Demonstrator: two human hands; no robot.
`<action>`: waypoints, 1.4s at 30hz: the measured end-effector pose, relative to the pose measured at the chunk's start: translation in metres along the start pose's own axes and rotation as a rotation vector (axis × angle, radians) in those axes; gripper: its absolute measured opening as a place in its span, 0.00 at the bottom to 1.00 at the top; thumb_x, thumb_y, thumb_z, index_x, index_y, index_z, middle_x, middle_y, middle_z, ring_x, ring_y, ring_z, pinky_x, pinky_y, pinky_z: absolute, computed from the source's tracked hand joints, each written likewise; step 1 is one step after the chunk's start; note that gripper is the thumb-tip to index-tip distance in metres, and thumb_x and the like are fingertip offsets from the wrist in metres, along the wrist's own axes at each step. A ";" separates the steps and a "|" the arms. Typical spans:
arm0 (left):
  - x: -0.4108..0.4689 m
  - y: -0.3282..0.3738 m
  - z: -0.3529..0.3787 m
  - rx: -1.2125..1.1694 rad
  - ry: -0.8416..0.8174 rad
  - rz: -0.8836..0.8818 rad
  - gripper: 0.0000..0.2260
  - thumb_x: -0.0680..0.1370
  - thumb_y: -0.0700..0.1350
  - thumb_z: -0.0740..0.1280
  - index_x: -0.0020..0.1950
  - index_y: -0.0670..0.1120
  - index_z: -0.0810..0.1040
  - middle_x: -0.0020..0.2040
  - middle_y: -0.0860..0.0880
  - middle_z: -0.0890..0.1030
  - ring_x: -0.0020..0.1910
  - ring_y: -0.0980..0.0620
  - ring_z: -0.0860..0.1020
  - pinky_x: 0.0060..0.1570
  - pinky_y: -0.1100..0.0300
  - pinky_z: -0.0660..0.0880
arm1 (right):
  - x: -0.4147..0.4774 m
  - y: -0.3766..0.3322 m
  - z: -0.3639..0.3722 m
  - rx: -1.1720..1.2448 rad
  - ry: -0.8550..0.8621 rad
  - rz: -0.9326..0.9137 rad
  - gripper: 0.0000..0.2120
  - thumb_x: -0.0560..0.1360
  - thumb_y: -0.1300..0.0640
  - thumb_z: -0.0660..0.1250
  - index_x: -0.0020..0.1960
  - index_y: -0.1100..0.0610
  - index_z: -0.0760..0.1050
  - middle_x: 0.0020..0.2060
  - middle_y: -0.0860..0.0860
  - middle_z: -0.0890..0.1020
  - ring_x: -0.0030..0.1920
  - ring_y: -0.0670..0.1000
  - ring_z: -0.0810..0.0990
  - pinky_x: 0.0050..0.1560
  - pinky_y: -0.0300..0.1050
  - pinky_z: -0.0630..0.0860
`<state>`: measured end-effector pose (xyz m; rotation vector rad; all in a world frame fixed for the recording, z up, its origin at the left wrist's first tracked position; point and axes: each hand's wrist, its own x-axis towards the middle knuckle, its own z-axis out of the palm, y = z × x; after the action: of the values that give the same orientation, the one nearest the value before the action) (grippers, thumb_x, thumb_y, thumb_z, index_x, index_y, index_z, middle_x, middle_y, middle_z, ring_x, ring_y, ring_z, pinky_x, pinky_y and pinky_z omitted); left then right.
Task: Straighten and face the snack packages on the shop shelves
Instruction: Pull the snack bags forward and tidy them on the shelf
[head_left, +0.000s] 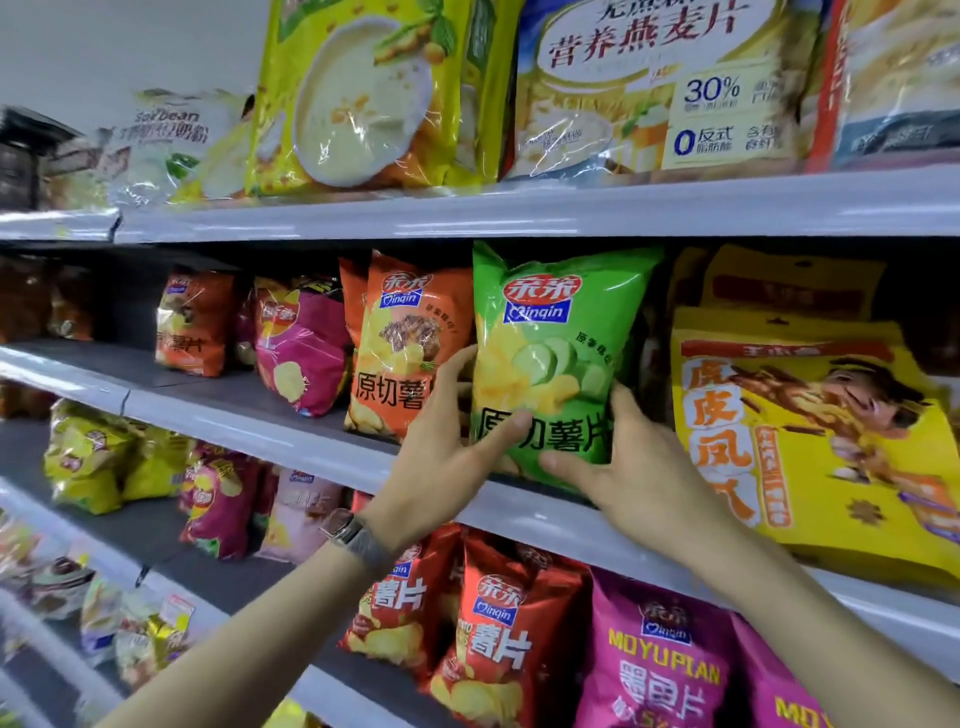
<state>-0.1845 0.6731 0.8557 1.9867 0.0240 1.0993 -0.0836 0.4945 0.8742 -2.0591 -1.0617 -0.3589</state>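
A green bag of crisps (558, 332) stands upright on the middle shelf (291, 441), its front facing out. My left hand (447, 452) grips the bag's lower left edge, thumb on the front and fingers behind it. My right hand (623, 457) grips the lower right corner, thumb under the bag's bottom front. An orange bag of crisps (400, 332) stands just left of the green one, touching my left hand. To the right lean big yellow packets (810, 431).
The upper shelf (519, 213) carries large cereal and soy powder bags. Pink and orange crisp bags (296, 343) sit further left on the middle shelf. Red and magenta bags (498, 634) fill the shelf below, with yellow and purple ones (93, 457) to the left.
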 end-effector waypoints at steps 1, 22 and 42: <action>-0.002 0.002 0.001 0.000 0.004 -0.014 0.34 0.79 0.54 0.74 0.80 0.58 0.61 0.64 0.52 0.81 0.51 0.58 0.86 0.45 0.63 0.83 | -0.001 -0.002 0.000 -0.030 -0.012 -0.003 0.34 0.73 0.41 0.76 0.72 0.45 0.62 0.55 0.43 0.78 0.52 0.46 0.77 0.50 0.43 0.74; -0.063 0.022 -0.026 0.725 -0.115 -0.102 0.25 0.81 0.57 0.69 0.78 0.55 0.71 0.70 0.55 0.79 0.63 0.53 0.77 0.59 0.55 0.73 | -0.074 -0.008 -0.010 -0.169 0.074 -0.305 0.20 0.80 0.39 0.59 0.70 0.44 0.71 0.57 0.37 0.75 0.57 0.43 0.75 0.52 0.42 0.74; -0.011 -0.102 -0.277 0.867 0.012 -0.260 0.21 0.74 0.66 0.62 0.61 0.59 0.82 0.46 0.61 0.82 0.50 0.56 0.81 0.52 0.54 0.80 | 0.060 -0.172 0.203 -0.256 -0.022 -0.255 0.22 0.80 0.37 0.58 0.66 0.49 0.76 0.60 0.46 0.80 0.61 0.53 0.78 0.61 0.52 0.75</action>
<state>-0.3503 0.9170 0.8504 2.6170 0.8697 1.0111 -0.2018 0.7403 0.8612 -2.1556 -1.3555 -0.6296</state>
